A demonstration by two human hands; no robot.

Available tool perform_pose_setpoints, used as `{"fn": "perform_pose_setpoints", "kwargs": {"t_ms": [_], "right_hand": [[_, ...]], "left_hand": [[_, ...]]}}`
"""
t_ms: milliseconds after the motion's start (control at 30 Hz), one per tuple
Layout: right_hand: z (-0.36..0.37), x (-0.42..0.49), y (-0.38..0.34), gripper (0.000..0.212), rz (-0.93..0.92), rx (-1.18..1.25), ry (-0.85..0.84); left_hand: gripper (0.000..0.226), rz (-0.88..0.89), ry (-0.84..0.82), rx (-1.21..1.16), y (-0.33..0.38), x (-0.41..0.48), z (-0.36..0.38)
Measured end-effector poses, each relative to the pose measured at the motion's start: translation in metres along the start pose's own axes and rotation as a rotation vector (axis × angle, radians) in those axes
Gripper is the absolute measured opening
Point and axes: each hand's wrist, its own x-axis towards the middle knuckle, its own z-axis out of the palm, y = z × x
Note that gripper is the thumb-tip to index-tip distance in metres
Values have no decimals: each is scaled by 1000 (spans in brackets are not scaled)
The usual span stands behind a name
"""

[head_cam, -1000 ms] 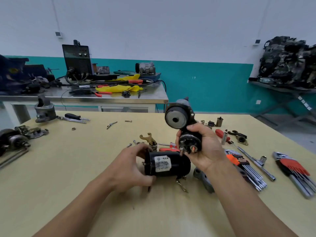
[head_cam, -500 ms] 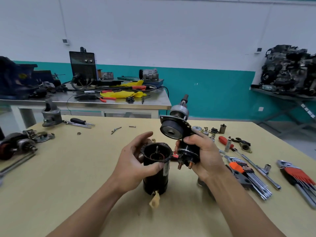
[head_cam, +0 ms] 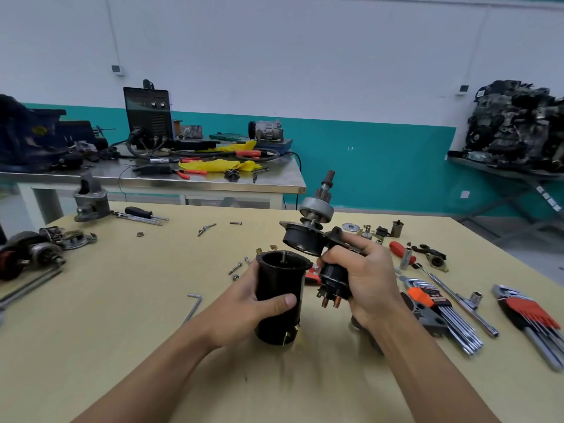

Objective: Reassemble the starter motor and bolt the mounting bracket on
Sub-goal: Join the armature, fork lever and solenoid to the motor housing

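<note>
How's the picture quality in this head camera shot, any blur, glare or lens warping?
Head view, centre: soft even light, faint shadows; the left hand and black motor housing read sharp, but the housing's base and the table beneath smear with motion blur. Head view, edges: the wide-angle lens stretches the hex keys at right; the steel bench shows mild sheen, no harsh glare.

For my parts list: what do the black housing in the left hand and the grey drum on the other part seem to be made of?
Motor housing: probably painted metal; even matt black, thin rim at its open end. Drive drum: bare metal, likely steel; satin grey sheen, no paint.
</note>
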Motion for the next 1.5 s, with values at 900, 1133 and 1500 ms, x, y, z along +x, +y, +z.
{"fn": "perform_pose_setpoints", "kwargs": {"t_ms": [900,1133,1500], "right_hand": [[5,-7,1,21,-236,-309,-76],[6,-5,5,28,-346,-403,-72],[-7,2,3,17,-247,-320,-231]], "left_hand": [[58,169,310,252,3,-2,30],[60,30,55,8,7,-1,9],[66,131,120,9,0,-3,19]]}}
